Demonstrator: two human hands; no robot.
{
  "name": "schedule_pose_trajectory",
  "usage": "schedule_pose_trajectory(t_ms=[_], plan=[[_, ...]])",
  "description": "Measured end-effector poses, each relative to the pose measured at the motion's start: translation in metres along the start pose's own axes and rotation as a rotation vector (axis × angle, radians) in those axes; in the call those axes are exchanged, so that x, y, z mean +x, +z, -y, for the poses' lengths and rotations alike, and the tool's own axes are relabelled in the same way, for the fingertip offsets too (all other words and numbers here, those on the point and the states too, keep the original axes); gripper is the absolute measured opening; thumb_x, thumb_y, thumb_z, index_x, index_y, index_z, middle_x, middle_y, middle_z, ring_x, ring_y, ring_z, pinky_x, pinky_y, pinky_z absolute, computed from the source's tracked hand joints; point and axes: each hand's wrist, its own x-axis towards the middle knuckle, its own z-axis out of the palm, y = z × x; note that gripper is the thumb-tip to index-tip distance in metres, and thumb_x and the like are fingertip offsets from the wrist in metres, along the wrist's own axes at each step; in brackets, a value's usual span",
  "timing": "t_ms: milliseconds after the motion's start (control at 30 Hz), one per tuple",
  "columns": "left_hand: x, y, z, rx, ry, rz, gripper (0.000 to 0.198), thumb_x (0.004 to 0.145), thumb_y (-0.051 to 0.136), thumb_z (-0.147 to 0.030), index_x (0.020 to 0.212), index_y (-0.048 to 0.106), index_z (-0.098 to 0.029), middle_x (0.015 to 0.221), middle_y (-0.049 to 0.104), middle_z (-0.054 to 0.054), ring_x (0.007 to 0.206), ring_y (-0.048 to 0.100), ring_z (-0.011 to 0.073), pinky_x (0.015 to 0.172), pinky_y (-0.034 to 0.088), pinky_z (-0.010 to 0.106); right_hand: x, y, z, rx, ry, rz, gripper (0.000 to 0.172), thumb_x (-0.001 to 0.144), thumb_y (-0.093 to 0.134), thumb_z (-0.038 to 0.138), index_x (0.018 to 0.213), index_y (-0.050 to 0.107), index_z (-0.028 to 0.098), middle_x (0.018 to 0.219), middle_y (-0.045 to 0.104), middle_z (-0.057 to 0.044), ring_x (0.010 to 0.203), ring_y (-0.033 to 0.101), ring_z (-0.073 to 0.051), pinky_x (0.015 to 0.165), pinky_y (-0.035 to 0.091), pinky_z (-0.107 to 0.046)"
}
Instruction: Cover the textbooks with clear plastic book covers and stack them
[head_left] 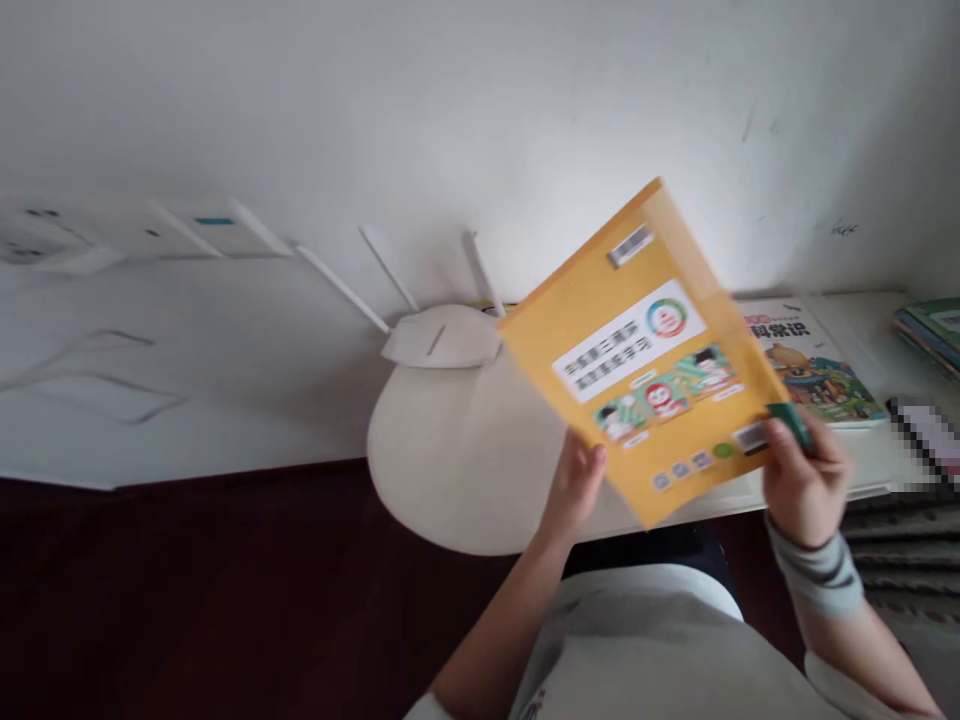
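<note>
A yellow book point(637, 400) is held up at a tilt over the white table point(435, 460). Its facing cover has printed pictures, a white title band and a barcode. My left hand point(579, 485) grips the lower left edge, thumb on the cover and the other fingers mostly hidden behind. At the lower right corner, my right hand point(806, 485) is closed on the same book. A small dark green piece point(791, 428) shows between the right thumb and fingers; what it is I cannot make out.
A white router point(442, 337) with several antennas stands by the wall, left of the book. Behind the book, a picture book point(817, 360) lies on the table. More books point(934, 330) and a blurred-out device point(926, 435) are at the right. Wall sockets point(217, 228) are at left.
</note>
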Motion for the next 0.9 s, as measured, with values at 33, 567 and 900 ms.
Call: schedule_pose_trajectory(t_ms=[33, 567, 900], plan=[[-0.002, -0.006, -0.006, -0.045, -0.011, -0.091, 0.064, 0.078, 0.055, -0.056, 0.129, 0.042, -0.018, 0.126, 0.055, 0.016, 0.11, 0.057, 0.0296, 0.087, 0.05, 0.041, -0.013, 0.014, -0.003, 0.063, 0.075, 0.056, 0.027, 0.074, 0.066, 0.037, 0.093, 0.065, 0.018, 0.081, 0.068, -0.003, 0.067, 0.062, -0.017, 0.061, 0.05, -0.031], [0.044, -0.152, -0.037, 0.118, -0.381, -0.135, 0.049, 0.064, 0.072, -0.037, 0.104, 0.054, -0.015, 0.084, 0.07, 0.007, 0.067, 0.067, 0.0235, 0.059, 0.053, 0.035, -0.065, 0.047, -0.067, -0.957, -0.663, 0.927, 0.055, 0.086, 0.049, 0.047, 0.131, 0.048, 0.016, 0.141, 0.038, -0.018, 0.132, 0.031, -0.032, 0.105, 0.027, -0.052], [0.045, -0.159, -0.034, 0.179, -0.329, -0.053, 0.061, 0.067, 0.069, -0.046, 0.119, 0.05, -0.02, 0.095, 0.07, 0.008, 0.077, 0.068, 0.0259, 0.061, 0.054, 0.034, -0.054, 0.042, -0.069, -0.937, -0.674, 1.002, 0.054, 0.087, 0.048, 0.046, 0.134, 0.046, 0.019, 0.143, 0.036, -0.015, 0.133, 0.031, -0.029, 0.105, 0.028, -0.049]])
